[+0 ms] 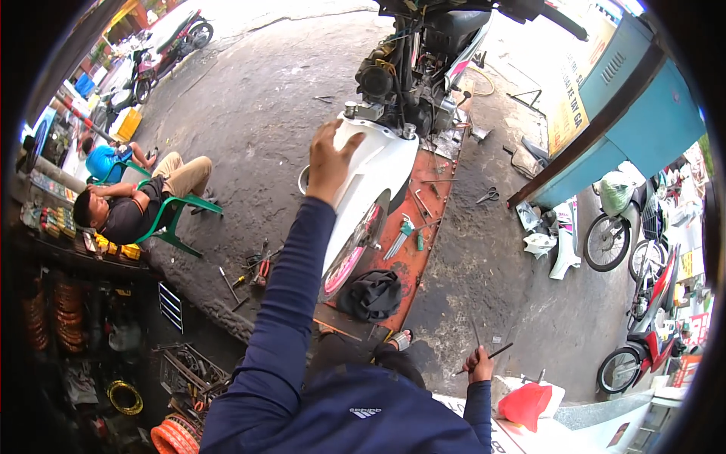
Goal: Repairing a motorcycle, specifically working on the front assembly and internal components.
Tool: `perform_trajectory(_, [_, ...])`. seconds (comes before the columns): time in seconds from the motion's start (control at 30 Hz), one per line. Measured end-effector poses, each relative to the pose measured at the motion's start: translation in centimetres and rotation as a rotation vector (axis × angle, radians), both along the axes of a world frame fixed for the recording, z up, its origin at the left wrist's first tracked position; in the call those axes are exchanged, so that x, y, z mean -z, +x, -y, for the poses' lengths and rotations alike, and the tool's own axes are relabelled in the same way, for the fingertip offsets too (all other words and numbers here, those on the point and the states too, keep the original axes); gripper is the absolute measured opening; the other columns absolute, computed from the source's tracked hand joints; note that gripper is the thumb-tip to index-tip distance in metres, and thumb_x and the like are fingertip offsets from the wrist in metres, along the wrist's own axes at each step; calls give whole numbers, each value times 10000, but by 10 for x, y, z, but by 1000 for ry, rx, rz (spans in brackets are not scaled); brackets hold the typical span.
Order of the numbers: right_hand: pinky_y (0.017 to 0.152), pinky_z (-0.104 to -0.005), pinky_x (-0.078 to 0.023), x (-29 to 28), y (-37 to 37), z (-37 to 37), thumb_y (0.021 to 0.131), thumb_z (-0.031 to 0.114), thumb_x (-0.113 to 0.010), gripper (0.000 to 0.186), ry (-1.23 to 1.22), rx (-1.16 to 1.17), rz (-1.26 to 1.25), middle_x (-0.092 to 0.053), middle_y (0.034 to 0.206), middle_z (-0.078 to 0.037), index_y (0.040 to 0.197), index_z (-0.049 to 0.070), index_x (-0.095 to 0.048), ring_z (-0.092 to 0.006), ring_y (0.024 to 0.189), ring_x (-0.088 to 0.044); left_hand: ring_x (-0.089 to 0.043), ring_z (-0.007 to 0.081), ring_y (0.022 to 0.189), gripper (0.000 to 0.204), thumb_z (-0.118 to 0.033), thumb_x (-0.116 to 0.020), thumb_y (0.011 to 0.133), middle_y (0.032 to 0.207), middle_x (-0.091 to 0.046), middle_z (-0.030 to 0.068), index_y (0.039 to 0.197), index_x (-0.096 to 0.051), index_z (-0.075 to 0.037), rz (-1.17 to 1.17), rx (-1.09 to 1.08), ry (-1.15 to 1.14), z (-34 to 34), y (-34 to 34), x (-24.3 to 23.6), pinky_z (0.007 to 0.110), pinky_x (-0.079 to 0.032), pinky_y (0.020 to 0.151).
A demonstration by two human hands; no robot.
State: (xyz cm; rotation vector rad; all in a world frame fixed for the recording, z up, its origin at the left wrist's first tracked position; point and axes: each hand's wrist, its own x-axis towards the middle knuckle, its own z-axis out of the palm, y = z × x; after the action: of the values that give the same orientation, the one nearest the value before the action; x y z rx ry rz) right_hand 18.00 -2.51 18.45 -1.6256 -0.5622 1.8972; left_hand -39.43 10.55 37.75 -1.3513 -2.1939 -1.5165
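Note:
My left hand [330, 161] is over the white front fender [378, 163] of a partly stripped motorbike, thumb and fingers spread apart. I cannot tell whether its fingertips touch the fender. Low on the right, my right hand [479, 365] is closed around what looks like a T-handle wrench [501, 350]: a dark crossbar passes through the fist and a thin shaft points away from me. The bike's front wheel [352, 250], with a pink rim, shows below the fender. Bare engine parts and cables [386, 79] hang above it.
Hex keys [396, 240] and other tools lie on the orange platform [427, 197] beside a dark cloth [370, 295]. Pliers [262, 271] are on the ground at left, scissors [488, 195] at right. A person [144, 200] sits on a green chair. Parked motorbikes [639, 340] stand at right.

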Motion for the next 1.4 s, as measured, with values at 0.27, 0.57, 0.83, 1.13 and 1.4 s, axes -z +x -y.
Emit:
perform_trajectory(0.27, [458, -245, -318, -212, -217, 18, 990, 178, -432, 140, 645, -4, -143, -333, 581, 24, 894, 79, -454, -70, 497, -317, -630, 261, 994, 514, -342, -700, 848, 1113, -627, 165, 1195, -591, 21, 299, 242, -95, 62, -35, 19, 347, -507, 836])
perform_trajectory(0.57, [414, -242, -243, -290, -400, 23, 991, 205, -449, 165, 716, 109, -132, -307, 557, 38, 891, 77, -475, -56, 446, -258, -557, 332, 1111, 874, -208, -829, 684, 1208, -552, 207, 1395, -363, -6, 284, 456, 94, 6, -34, -7, 401, -461, 942])
perform_trajectory(0.83, [413, -240, -258, -305, -428, 1, 976, 191, -452, 212, 659, 66, -136, -319, 571, 50, 781, 114, -423, -56, 442, -276, -353, 442, 1302, 1101, -250, -859, 629, 1406, -335, 297, 1465, -175, -38, 89, 322, -22, -54, -28, -21, 472, -288, 1097])
perform_trajectory(1.13, [424, -246, -260, -323, -428, -22, 973, 204, -454, 193, 590, -6, -281, -325, 580, 50, 798, 121, -444, -61, 460, -296, -376, 422, 1279, 1029, -220, -815, 695, 1407, -345, 270, 1470, -173, -9, 82, 306, 29, -68, -24, -7, 462, -308, 1072])
perform_trajectory(1.4, [428, -235, -240, -358, -419, -45, 958, 193, -447, 166, 335, 12, -634, -270, 559, 86, 873, 61, -504, -55, 461, -249, -380, 421, 1273, 972, -236, -786, 714, 1390, -356, 264, 1459, -206, -2, 85, 316, 67, -68, -23, -9, 471, -314, 1063])
